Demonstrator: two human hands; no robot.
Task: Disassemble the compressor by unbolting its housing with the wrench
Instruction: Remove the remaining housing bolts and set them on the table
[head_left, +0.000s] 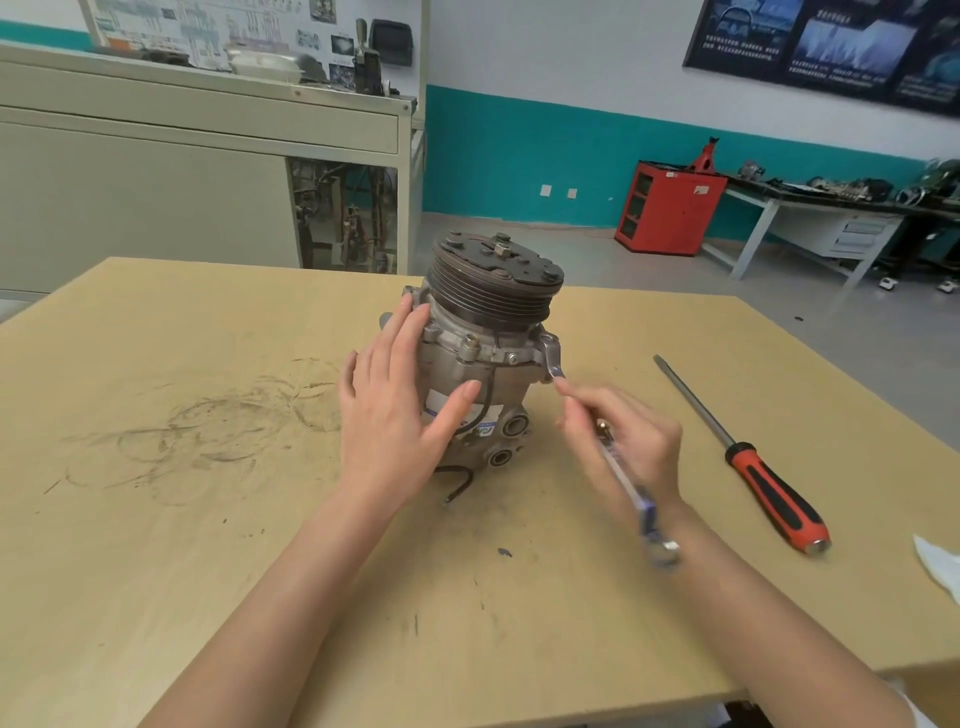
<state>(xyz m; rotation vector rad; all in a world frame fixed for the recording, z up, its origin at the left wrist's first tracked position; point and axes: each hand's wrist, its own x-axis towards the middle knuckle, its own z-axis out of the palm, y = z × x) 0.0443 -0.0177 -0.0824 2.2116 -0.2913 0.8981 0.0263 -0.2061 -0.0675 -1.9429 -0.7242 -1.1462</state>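
**Clerk:** Item one?

**Checker:** Compressor (511, 382), grey metal, standing on end near the middle of the desk (208, 545) with its dark grooved pulley (493, 296) uppermost. A black cable (460, 475) trails from its base onto the desk.

**Clerk:** Hands on it?

**Checker:** Left hand (395, 415): laid flat against the compressor's left side, fingers straight and slightly spread, thumb across the label. Right hand (631, 441): just right of the compressor, fingers curled round the shank of the wrench (644, 512).

**Clerk:** Wrench position?

**Checker:** Slanted. The near end sticks out below the right hand and the far end reaches the flange ear on the compressor's right side. It is blurred, so I cannot tell whether it sits on a bolt.

**Clerk:** Other stock?

**Checker:**
- Screwdriver (769, 483), red-and-black handle, lying on the desk well right of the compressor with its blade pointing away.
- White cloth (935, 566) at the desk's right edge.
- Dark ring-shaped scuffs (208, 431) on the desk, left of the compressor.
- Red cabinet (670, 208) against the teal-banded wall beyond the desk.
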